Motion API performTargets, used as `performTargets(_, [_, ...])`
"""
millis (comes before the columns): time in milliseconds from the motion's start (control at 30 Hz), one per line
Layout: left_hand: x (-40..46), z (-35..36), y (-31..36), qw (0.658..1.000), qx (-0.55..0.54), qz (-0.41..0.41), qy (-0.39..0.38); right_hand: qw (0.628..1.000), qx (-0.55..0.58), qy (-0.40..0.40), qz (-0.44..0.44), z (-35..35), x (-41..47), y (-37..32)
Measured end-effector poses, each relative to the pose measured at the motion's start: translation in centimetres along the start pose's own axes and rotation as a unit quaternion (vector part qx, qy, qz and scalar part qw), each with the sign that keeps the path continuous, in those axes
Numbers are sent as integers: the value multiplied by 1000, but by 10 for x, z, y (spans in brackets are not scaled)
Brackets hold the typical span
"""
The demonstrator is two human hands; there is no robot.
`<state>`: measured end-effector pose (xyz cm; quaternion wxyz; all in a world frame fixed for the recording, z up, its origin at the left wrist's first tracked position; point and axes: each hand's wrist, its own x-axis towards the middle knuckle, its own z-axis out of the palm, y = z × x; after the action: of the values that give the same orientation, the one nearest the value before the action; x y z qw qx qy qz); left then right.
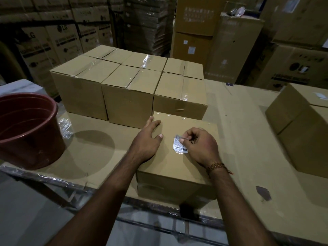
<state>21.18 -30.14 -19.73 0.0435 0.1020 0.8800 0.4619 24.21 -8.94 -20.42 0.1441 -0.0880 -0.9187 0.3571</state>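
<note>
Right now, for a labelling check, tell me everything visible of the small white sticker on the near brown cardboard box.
The small white paper sticker is oblong with rounded corners, printed with unreadably fine text and a barcode at its lower end. It lies tilted on top of the near brown cardboard box, lower part flat, upper edge lifted and pinched by the right hand.

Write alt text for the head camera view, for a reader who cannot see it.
A person's right hand pinches a white barcode label on the top of a taped brown cardboard box, while the left hand rests flat on its left edge. Six similar boxes stand behind it, a dark red plastic bucket at left.
</note>
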Motion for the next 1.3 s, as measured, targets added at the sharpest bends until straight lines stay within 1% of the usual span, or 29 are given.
performTargets(167, [-2,0,2,1000,0,2,0,1000,1,-7,-11,-1,-2,1])
performTargets(300, [-2,-1,2,1000,0,1,-1,999,27,-20,-6,-4,-4,-1])
performTargets(500, [-1,0,0,1000,-2,1,1,1000,-1,7,-15,0,-4,-1])
performTargets(767, [0,0,1,1000,0,1,3,999,-20,6,-46,2,-6,-1])
performTargets(867, [0,0,2,1000,3,0,3,998,-10,4,-60,1,-9,-1])
performTargets(967, [0,0,1,1000,2,0,3,998,34,-24,-51,-2,-9,3])
performTargets(1067, [0,0,0,1000,2,1,5,997,46,-48,-39,-5,-8,7])
performTargets(1200, [0,-1,1,1000,-1,-1,3,997,68,-47,-10,-3,-8,4])
performTargets(1300, [0,-1,1,1000,0,0,3,998,41,-45,-27,-2,-6,5])
